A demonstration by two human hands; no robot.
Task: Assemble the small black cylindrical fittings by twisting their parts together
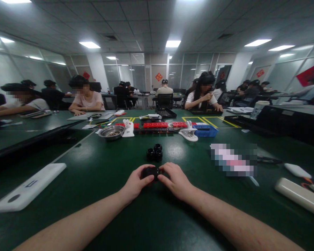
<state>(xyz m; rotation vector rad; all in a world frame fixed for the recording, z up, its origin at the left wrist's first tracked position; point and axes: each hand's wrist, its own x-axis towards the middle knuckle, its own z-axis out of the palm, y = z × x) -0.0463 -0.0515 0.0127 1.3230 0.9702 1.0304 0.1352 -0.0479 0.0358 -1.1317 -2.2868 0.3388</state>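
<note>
A small round black part is between my two hands, low over the green table. My left hand is closed round its left side, thumb in front and fingers behind. On the other side, my right hand pinches at the right end with thumb and fingertips; whether a second piece is there I cannot tell. Just beyond my hands, three black ring-shaped parts stand in a tight cluster.
Farther back are a metal bowl of small pieces, two white clamps, red strips and a blue tray. A long white device lies left; a blurred pinkish item and beige bar lie right. People sit opposite.
</note>
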